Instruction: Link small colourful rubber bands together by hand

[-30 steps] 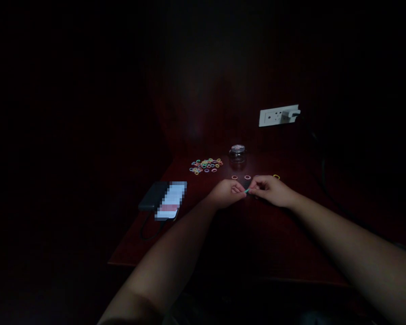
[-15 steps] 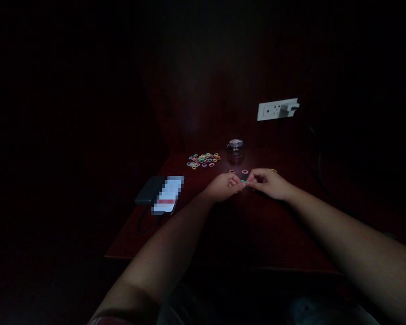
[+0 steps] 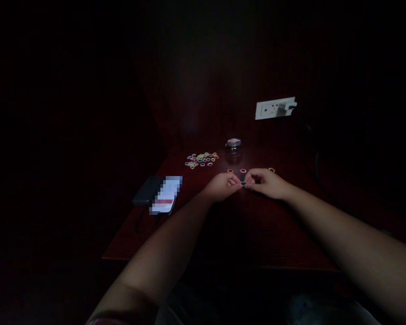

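Between my two hands a small green hair tie [image 3: 244, 183] is held just above the table. My left hand [image 3: 223, 186] pinches its left side with thumb and fingertips. On its right side, my right hand [image 3: 265, 183] closes thumb and forefinger on it. Just beyond the hands lie an orange-pink hair tie [image 3: 230, 171] and a pink hair tie [image 3: 243, 171]. A yellow hair tie [image 3: 271, 170] shows partly behind my right hand. Farther left, a loose pile of hair ties [image 3: 201, 159] in several colours is spread out.
A clear lidded jar [image 3: 233, 151] stands at the back of the dark red table [image 3: 243, 234]. To the left, a lit phone [image 3: 167, 194] overlaps a dark flat box [image 3: 147, 192], with a cable beside them. A wall socket [image 3: 275, 108] holds a white plug.
My hands have moved slightly apart, so more of the green hair tie shows between the fingertips. The whole view has shifted a little; the other things lie as before.
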The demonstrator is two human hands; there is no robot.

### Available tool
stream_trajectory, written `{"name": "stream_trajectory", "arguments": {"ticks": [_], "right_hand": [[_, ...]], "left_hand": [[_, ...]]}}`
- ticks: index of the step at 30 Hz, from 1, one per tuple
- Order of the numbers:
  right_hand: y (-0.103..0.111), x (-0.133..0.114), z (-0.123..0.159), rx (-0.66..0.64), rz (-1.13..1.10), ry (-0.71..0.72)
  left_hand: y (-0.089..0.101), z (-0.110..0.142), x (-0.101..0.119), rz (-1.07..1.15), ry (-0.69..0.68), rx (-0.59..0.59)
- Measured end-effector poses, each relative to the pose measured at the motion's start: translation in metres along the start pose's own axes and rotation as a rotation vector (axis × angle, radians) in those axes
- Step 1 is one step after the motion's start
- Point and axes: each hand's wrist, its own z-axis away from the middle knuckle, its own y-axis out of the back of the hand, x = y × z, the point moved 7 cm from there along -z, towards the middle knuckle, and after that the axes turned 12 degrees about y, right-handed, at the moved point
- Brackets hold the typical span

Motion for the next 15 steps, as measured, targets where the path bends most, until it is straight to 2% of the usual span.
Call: {"name": "stream_trajectory", "arguments": {"ticks": [15], "right_hand": [[-0.0013, 0.0030, -0.0001, 0.003, -0.047, -0.022]], "left_hand": [[0.0079, 0.0052, 0.0077, 0.037, -0.026, 0.103]]}}
